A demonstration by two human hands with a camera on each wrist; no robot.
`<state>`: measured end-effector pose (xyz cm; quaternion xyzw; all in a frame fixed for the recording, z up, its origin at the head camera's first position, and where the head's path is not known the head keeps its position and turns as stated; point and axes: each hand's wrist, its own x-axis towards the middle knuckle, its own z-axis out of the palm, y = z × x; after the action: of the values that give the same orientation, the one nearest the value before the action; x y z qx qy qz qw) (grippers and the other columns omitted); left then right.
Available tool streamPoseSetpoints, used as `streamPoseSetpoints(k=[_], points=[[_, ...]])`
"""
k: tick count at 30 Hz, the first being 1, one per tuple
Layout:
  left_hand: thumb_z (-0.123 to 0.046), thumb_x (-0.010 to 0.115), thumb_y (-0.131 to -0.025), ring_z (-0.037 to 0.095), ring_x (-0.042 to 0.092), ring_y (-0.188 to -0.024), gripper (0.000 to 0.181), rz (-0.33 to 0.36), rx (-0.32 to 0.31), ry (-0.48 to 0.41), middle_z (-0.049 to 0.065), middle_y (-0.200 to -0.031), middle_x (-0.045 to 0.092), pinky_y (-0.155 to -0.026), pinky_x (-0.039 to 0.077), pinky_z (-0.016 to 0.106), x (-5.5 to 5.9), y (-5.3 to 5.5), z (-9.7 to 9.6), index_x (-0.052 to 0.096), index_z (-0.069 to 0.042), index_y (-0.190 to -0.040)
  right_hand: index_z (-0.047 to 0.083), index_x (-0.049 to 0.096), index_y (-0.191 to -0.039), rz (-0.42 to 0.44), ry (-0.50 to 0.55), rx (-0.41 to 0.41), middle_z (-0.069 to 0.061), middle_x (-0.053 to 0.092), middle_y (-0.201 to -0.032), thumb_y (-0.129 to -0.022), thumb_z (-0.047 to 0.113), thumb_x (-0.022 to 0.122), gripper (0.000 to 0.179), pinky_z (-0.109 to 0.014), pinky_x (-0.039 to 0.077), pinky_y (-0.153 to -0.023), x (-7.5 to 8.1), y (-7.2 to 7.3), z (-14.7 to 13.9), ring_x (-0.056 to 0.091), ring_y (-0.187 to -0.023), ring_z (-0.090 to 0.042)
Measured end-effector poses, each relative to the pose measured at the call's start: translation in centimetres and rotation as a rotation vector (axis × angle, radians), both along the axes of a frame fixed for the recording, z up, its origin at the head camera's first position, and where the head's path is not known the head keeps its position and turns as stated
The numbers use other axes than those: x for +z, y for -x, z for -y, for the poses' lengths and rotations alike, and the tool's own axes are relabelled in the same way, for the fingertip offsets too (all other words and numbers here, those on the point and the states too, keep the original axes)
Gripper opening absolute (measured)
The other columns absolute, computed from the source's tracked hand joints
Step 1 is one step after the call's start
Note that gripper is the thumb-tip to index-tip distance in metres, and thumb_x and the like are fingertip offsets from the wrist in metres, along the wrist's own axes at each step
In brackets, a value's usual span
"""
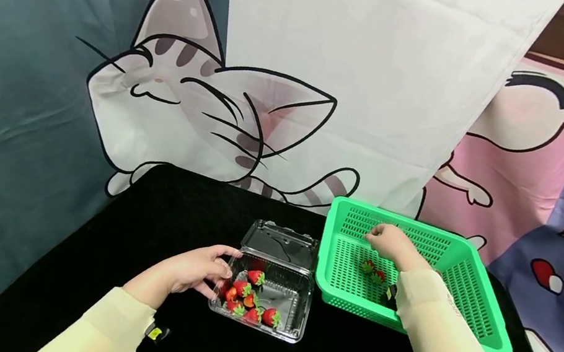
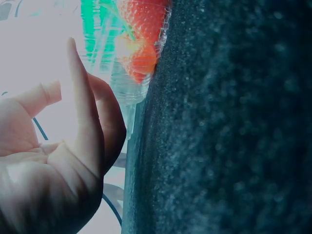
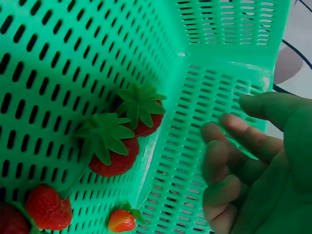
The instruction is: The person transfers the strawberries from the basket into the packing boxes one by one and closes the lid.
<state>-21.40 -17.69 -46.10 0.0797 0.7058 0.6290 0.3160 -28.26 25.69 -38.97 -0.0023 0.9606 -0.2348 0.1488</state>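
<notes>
My left hand is at the left side of a clear plastic clamshell box, its fingers spread along the wall and rim. In the left wrist view one finger is extended beside the box. Several strawberries lie inside, mostly toward the left and front. Over the green basket, my right hand hovers with fingers loosely bent and nothing between them. Strawberries with leafy caps, including one large berry and a small one, appear in the basket in the right wrist view.
The box's hinged lid is folded back behind it. Box and basket stand side by side on a black cloth-covered table. Curtains printed with a cartoon cat hang along the table's back edge.
</notes>
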Motion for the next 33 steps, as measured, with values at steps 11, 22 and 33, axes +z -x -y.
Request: streamPoseSetpoints(k=[11, 22, 33], points=[[-0.006, 0.06, -0.094, 0.016, 0.057, -0.076, 0.056, 0.006, 0.004, 0.006, 0.012, -0.102, 0.057, -0.06, 0.06, 0.036, -0.1, -0.1, 0.1, 0.042, -0.011, -0.146, 0.001, 0.06, -0.097, 0.123, -0.147, 0.074, -0.007, 0.053, -0.08, -0.098, 0.032, 0.057, 0.031, -0.035, 0.041, -0.063, -1.7, 0.0, -0.2, 0.043, -0.065, -0.016], [-0.006, 0.06, -0.094, 0.015, 0.056, -0.075, 0.055, 0.009, 0.008, 0.002, 0.012, -0.101, 0.057, -0.059, 0.06, 0.034, -0.4, 0.1, 0.1, 0.042, -0.011, -0.146, 0.0, 0.067, -0.109, 0.198, -0.164, 0.099, -0.003, 0.056, -0.08, -0.093, 0.034, 0.066, 0.037, -0.035, 0.043, -0.065, -2.3, 0.1, -0.4, 0.046, -0.062, -0.015], [-0.006, 0.06, -0.093, 0.015, 0.056, -0.075, 0.055, 0.0, 0.01, 0.006, 0.012, -0.101, 0.057, -0.059, 0.06, 0.034, -0.3, 0.0, 0.0, 0.042, -0.011, -0.146, 0.005, 0.069, -0.101, 0.219, -0.151, 0.114, -0.003, 0.058, -0.077, -0.093, 0.029, 0.067, 0.026, -0.032, 0.043, -0.06, -2.6, 0.3, -0.4, 0.044, -0.059, -0.014]])
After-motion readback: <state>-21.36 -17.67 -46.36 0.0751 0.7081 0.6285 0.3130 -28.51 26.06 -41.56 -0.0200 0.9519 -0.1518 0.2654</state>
